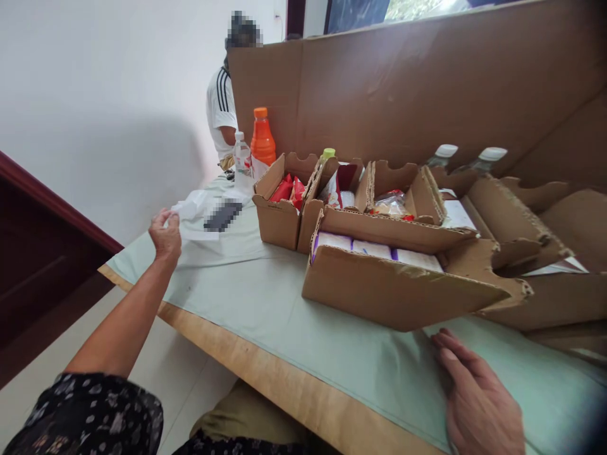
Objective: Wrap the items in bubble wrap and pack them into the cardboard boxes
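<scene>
My left hand [165,235] reaches out over the far left of the table, its fingers pinched on the edge of a white plastic bag [195,207] lying on the pale green cloth [265,303]. My right hand [478,398] lies flat on the cloth with fingers stretched out, just in front of the nearest cardboard box [389,284]. That box holds white and purple packets [374,248]. Neither hand touches the boxes.
More open cardboard boxes [279,215] with red and clear snack packs stand behind. An orange drink bottle [262,142], a small water bottle [242,163] and capped bottles [443,153] stand by a tall cardboard sheet [403,82]. Another person [222,110] sits at the far end.
</scene>
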A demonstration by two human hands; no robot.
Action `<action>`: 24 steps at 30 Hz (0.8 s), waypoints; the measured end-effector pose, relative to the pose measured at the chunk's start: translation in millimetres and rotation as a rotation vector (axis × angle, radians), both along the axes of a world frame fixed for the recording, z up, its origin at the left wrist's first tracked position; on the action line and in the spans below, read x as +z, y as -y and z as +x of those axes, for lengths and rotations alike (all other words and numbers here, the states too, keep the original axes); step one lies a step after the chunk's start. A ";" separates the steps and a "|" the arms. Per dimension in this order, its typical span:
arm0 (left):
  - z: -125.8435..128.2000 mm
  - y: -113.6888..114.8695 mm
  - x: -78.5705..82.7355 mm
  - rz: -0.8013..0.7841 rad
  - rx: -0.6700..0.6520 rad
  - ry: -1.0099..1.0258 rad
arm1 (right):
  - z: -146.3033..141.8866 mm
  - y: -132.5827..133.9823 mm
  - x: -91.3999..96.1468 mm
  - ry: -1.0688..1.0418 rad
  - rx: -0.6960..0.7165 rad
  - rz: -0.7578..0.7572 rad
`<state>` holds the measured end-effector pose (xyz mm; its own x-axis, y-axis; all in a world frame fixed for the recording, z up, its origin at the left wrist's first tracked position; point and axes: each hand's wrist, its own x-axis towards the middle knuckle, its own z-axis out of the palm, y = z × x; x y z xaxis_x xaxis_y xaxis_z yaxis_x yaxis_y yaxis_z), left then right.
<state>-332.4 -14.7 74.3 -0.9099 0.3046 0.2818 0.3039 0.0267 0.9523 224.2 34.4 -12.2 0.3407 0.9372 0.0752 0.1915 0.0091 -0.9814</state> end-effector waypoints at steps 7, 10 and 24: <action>85.4 59.4 22.8 0.141 -0.444 0.301 | -15.7 22.1 21.9 0.065 -0.054 0.100; 142.7 69.3 29.0 0.057 -0.801 0.496 | -23.7 51.5 33.0 0.105 0.026 0.285; 244.2 66.9 3.6 -0.714 -1.633 0.170 | -18.3 101.6 81.2 0.136 0.414 0.171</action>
<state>-88.2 -81.6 77.9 0.4057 0.8445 -0.3497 0.3515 0.2091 0.9126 205.9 -67.2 69.1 -0.0825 0.9626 0.2581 0.2643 0.2709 -0.9256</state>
